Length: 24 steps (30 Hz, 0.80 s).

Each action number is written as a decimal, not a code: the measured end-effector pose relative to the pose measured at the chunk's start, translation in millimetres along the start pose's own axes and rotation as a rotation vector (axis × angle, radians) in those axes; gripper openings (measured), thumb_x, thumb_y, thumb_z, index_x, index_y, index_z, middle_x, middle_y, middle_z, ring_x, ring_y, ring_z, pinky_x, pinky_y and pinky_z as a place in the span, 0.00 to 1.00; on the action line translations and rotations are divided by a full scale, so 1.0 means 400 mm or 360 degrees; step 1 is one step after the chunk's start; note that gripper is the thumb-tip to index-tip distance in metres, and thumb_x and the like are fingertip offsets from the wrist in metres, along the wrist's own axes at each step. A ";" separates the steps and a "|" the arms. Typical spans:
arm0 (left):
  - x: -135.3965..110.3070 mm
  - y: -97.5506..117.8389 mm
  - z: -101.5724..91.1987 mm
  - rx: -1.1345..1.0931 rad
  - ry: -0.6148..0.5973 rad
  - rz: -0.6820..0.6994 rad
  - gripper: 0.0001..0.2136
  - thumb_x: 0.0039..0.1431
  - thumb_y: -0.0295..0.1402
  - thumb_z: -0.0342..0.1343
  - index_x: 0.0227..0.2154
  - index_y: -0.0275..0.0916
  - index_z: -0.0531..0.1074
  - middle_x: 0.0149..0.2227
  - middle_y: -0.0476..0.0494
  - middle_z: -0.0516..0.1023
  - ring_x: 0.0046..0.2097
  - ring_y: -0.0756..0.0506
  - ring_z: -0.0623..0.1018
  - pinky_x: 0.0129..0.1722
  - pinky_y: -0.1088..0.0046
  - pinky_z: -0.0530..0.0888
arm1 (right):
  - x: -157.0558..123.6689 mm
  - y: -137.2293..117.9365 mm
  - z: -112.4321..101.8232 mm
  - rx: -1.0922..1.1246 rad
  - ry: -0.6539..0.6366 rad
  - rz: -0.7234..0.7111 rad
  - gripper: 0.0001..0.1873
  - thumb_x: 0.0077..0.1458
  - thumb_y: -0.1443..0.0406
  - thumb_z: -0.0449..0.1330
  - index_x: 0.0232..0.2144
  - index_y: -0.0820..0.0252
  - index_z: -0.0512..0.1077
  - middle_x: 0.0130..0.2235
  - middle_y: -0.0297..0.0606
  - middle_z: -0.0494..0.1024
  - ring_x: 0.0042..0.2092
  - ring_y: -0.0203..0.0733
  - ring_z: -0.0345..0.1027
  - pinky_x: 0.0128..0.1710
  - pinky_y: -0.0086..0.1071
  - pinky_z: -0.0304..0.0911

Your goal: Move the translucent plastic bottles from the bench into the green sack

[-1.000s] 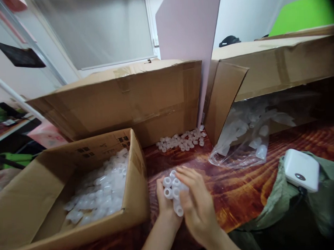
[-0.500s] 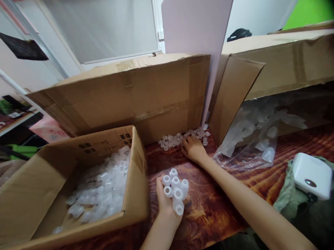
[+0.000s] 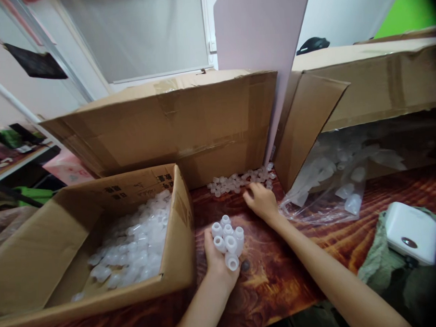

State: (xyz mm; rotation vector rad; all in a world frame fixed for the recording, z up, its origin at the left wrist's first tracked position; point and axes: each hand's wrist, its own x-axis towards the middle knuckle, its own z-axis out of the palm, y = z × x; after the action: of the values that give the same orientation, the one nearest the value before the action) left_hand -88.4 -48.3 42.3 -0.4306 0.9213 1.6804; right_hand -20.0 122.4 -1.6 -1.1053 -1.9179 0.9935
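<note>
My left hand (image 3: 215,261) holds a cluster of several small translucent white plastic bottles (image 3: 227,238) upright above the wooden table (image 3: 316,255). My right hand (image 3: 262,201) is stretched forward, fingers curled, just in front of a pile of small white plastic caps (image 3: 236,181) lying on the table against a large cardboard box. Whether it holds a cap is hidden by the fingers.
An open cardboard box (image 3: 37,248) at the left holds many of the same white bottles (image 3: 135,249). A big closed box (image 3: 173,122) stands behind. At the right, a tipped box (image 3: 362,85) spills a clear plastic bag (image 3: 330,182) of parts. A white device (image 3: 411,232) rests on green cloth (image 3: 407,280).
My right hand left the bottle cluster, reached out to the cap pile, and has now drawn back slightly with fingers curled. The left hand kept the bottles almost still.
</note>
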 end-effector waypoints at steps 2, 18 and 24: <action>0.005 0.000 0.005 -0.0005 -0.0034 0.0003 0.13 0.58 0.42 0.45 0.24 0.41 0.66 0.22 0.48 0.72 0.20 0.46 0.73 0.14 0.74 0.62 | -0.036 -0.011 -0.004 0.0398 0.0130 0.0227 0.14 0.63 0.56 0.57 0.39 0.64 0.69 0.39 0.37 0.73 0.35 0.37 0.68 0.35 0.33 0.67; 0.050 -0.004 0.035 0.0042 -0.0366 -0.0146 0.14 0.57 0.43 0.47 0.23 0.39 0.66 0.21 0.47 0.70 0.20 0.47 0.71 0.15 0.75 0.63 | -0.218 -0.119 -0.082 0.2104 0.0167 0.1120 0.03 0.53 0.69 0.59 0.29 0.63 0.68 0.28 0.33 0.72 0.16 0.22 0.49 0.11 0.15 0.47; 0.072 -0.011 0.018 -0.0045 -0.0401 -0.0172 0.11 0.54 0.41 0.52 0.23 0.39 0.65 0.19 0.49 0.68 0.19 0.47 0.70 0.14 0.75 0.62 | -0.314 -0.165 -0.124 0.1568 0.0186 0.0851 0.14 0.48 0.64 0.69 0.37 0.62 0.74 0.24 0.29 0.69 0.23 0.29 0.61 0.17 0.17 0.57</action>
State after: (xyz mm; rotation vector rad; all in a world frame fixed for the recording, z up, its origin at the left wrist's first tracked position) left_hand -92.0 -23.8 25.2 -0.2745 0.6785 1.6077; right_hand 47.1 0.1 54.6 -1.0091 -0.7936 1.8264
